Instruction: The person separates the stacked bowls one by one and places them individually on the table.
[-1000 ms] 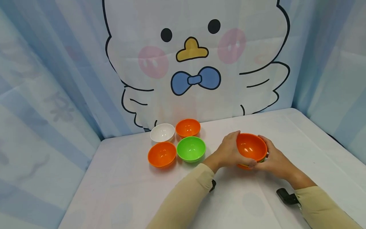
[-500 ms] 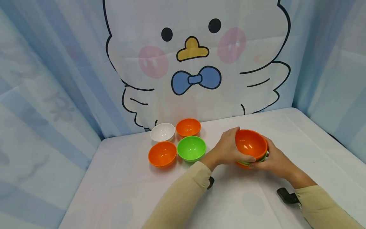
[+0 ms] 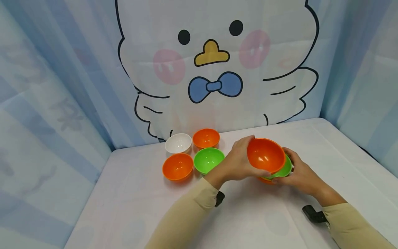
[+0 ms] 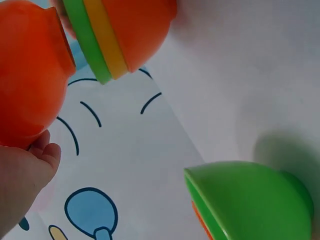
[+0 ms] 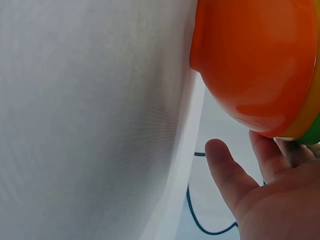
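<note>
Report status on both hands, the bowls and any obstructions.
Left hand gripping orange bowl, apart from the stack. Right hand holding that green, yellow and orange stack. Nothing visible between bowl and stack; separate green bowl stands to the left.

The head view looks forward and down; both close, sideways wrist views share the bowl stack point(image 4: 122, 35).

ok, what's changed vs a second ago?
The left hand has moved the upper orange bowl up and left, off the stack, exposing the stacked green bowl. No hold visibly taken or released.

Unchanged: the right hand grips the stack; the white bowl, back orange bowl, front orange bowl and separate green bowl stay put.
</note>
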Tool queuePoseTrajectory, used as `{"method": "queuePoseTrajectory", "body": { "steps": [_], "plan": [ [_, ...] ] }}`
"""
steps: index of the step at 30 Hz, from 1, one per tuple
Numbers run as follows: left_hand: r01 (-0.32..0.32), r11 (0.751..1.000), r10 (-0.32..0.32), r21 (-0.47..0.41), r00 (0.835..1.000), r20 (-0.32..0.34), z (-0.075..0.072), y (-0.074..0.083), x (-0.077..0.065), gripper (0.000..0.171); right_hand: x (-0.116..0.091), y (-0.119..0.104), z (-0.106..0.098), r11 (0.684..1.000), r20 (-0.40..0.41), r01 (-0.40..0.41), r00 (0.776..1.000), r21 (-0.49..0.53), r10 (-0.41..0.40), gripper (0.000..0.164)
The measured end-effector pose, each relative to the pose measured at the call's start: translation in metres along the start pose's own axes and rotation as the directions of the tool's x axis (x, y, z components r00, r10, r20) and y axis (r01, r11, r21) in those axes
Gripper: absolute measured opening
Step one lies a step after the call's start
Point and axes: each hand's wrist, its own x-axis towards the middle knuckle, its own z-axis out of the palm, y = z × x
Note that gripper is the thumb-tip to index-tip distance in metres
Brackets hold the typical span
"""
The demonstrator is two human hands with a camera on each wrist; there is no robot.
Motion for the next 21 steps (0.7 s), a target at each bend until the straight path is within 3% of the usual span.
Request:
{"method": "queuePoseTrajectory", "body": {
  "steps": [7,21],
  "plan": [
    [0.013,1.0,-0.013,-0.009,1.0,-0.016,-0.022,-0.002,-0.017,0.104,-0.001,-0.002,0.0,1.0,-0.007,0.01,1.0,0.0,-0.01,0.114],
    [0.045,0.998,-0.041,0.052,0.997,-0.065,-0.063,-0.027,-0.058,0.106,0.0,-0.001,0.0,1.0,-0.012,0.02,1.0,-0.02,-0.02,0.115]
  ]
}}
